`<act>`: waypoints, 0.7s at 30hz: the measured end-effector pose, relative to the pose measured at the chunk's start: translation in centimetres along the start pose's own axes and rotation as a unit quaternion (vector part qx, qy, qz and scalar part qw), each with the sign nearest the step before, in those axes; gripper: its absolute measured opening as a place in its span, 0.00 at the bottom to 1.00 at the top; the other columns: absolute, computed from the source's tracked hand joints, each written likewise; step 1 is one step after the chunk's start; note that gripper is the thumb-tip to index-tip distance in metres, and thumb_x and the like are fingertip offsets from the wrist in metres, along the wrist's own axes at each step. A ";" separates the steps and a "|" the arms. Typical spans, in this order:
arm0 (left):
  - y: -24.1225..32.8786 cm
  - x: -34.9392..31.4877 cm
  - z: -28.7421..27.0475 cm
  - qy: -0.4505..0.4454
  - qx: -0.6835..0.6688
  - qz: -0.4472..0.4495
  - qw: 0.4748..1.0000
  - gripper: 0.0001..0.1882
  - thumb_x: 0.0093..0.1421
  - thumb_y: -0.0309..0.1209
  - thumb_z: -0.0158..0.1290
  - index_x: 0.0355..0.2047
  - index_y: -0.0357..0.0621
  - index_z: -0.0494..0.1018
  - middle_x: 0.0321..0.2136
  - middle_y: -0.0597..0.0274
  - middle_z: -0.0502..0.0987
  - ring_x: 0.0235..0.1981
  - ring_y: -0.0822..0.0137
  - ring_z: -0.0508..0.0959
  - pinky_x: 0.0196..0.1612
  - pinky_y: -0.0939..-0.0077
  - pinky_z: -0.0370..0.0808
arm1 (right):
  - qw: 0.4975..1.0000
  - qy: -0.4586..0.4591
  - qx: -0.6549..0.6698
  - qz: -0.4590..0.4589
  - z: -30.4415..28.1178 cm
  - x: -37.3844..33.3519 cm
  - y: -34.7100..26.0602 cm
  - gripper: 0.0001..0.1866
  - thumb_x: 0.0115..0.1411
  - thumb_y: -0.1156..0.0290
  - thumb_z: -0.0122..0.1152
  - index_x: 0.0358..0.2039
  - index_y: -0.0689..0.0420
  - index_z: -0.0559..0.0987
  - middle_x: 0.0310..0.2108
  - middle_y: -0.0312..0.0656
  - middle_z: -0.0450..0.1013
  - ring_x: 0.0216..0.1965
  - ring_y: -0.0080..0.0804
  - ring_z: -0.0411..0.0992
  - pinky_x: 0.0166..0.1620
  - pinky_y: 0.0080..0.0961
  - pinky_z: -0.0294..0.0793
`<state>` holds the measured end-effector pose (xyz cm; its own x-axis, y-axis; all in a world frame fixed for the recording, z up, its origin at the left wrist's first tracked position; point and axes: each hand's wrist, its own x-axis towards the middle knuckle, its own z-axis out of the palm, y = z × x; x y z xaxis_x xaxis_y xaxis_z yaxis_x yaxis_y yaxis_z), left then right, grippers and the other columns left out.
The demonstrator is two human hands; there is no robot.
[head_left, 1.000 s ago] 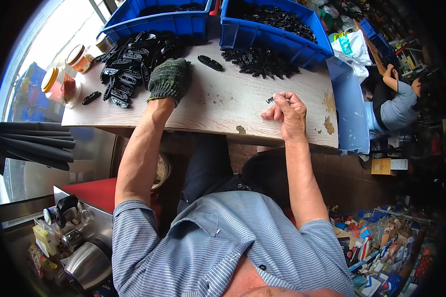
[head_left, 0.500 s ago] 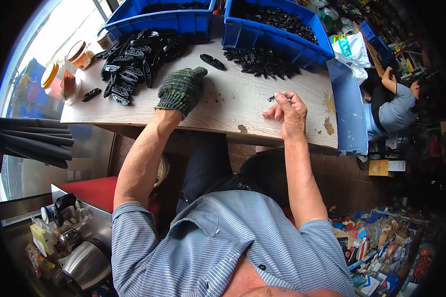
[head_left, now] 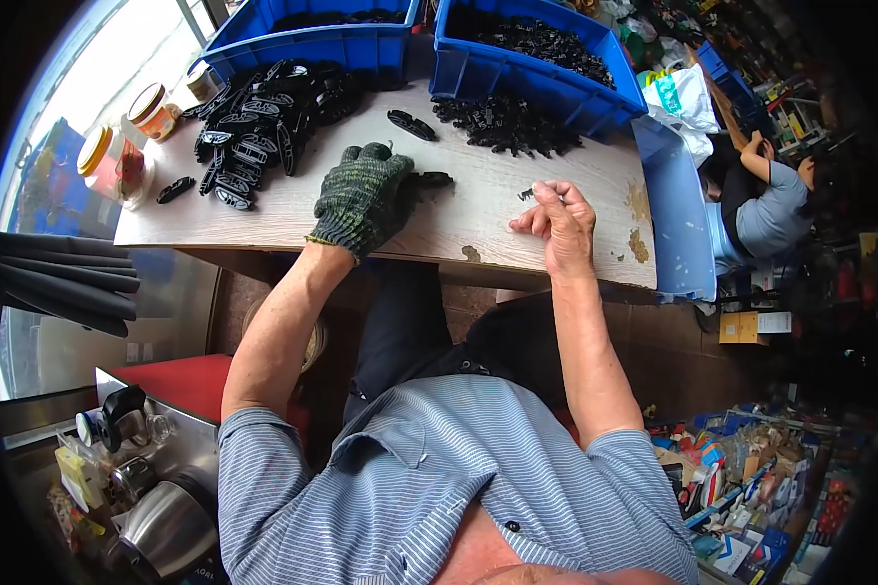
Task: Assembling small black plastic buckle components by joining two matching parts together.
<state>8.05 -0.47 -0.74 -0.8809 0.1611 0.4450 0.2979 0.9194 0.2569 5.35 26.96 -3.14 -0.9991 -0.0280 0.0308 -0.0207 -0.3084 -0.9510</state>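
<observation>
My left hand (head_left: 359, 198), in a dark green and black knit glove, is over the near part of the table. It is closed on a black oval plastic part (head_left: 433, 179), whose end sticks out to the right; the rest is hidden by the glove. Another black oval part (head_left: 412, 124) lies just beyond this hand. My bare right hand (head_left: 564, 216) is to the right, above the tabletop (head_left: 468, 210). Its thumb and fingertips pinch a small black toothed plastic piece (head_left: 527, 194).
A pile of black oval parts (head_left: 254, 136) lies at the left, below a blue bin (head_left: 312, 54). A second blue bin (head_left: 537, 88) stands at the right behind a heap of small black pieces (head_left: 507, 127). Lidded jars (head_left: 115, 166) line the left edge. A person (head_left: 766, 205) sits at the far right.
My left hand has turned, so that an oval part now shows at its right side. My right hand keeps its pinch, almost still. The whole view has shifted slightly.
</observation>
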 end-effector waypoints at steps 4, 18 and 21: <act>0.2 -0.3 1.8 0.039 -0.025 0.042 0.998 0.09 0.57 0.36 0.57 0.35 0.48 0.79 0.33 0.51 0.79 0.38 0.46 0.77 0.40 0.52 0.76 | 1.000 0.003 0.001 0.004 0.2 0.0 -0.2 0.11 0.57 0.67 0.71 0.32 0.57 0.77 0.11 0.32 0.66 0.14 0.24 0.71 0.28 0.32 0.83; 7.9 -0.6 3.9 -0.121 -0.659 -0.216 0.710 0.14 0.61 0.28 0.58 0.47 0.39 0.76 0.34 0.61 0.82 0.31 0.73 0.80 0.31 0.78 0.79 | 0.996 -0.017 0.090 0.016 1.8 -1.2 0.9 0.07 0.59 0.67 0.70 0.35 0.52 0.81 0.25 0.29 0.75 0.19 0.18 0.69 0.25 0.17 0.73; 8.4 -0.3 3.3 -0.126 -0.645 -0.228 0.718 0.15 0.62 0.30 0.57 0.49 0.39 0.75 0.33 0.62 0.81 0.28 0.76 0.78 0.26 0.81 0.77 | 0.997 -0.021 0.076 0.014 2.0 -1.3 0.9 0.07 0.60 0.67 0.70 0.35 0.53 0.81 0.25 0.29 0.74 0.20 0.17 0.69 0.25 0.15 0.72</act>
<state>9.57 8.42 -1.58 -0.9852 0.1587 -0.0654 -0.0932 -0.1745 0.9802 6.70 24.82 -3.47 -0.9968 -0.0771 0.0206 0.0162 -0.4481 -0.8938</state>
